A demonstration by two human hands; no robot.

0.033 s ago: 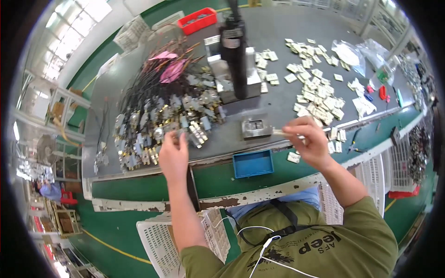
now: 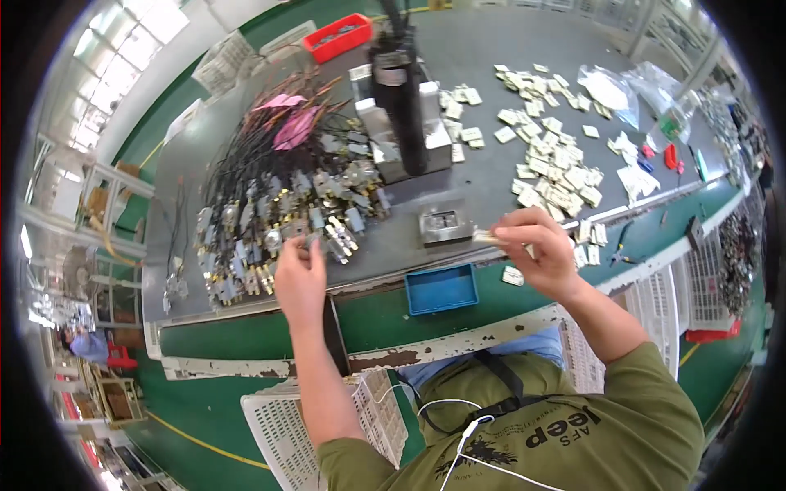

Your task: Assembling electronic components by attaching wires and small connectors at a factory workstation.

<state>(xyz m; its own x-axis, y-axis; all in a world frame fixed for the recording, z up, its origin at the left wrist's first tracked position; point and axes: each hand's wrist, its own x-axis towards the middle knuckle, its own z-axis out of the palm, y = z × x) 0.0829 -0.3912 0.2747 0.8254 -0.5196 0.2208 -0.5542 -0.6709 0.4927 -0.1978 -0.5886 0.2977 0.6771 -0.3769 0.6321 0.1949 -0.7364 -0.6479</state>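
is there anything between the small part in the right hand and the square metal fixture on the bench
Nothing visible stands between them. The right hand pinches a small pale part just right of the square metal fixture, with only bare grey bench top in the gap. The left hand is off at the pile of wired connectors.

A small pale part (image 2: 491, 237) is pinched in the right hand (image 2: 542, 255) beside a metal block (image 2: 443, 224). The left hand (image 2: 300, 278) is laid against wired connectors (image 2: 270, 237) on the grey bench (image 2: 483, 176).
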